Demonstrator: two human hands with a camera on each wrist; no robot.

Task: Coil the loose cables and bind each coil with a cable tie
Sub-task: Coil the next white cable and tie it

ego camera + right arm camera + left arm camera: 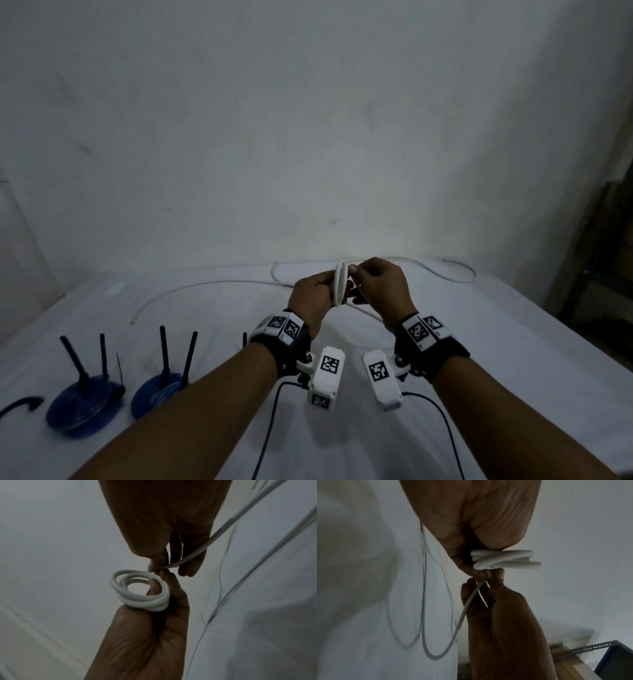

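Fingers [155, 563] on white cable [140, 591] near blue coils [84, 406]

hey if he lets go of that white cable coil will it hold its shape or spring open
The coil would probably spring open: no tie binds it, only the left hand grips it. Its loops already sit unevenly, so the cable looks springy. The tail in the right hand hangs slack, likely light.
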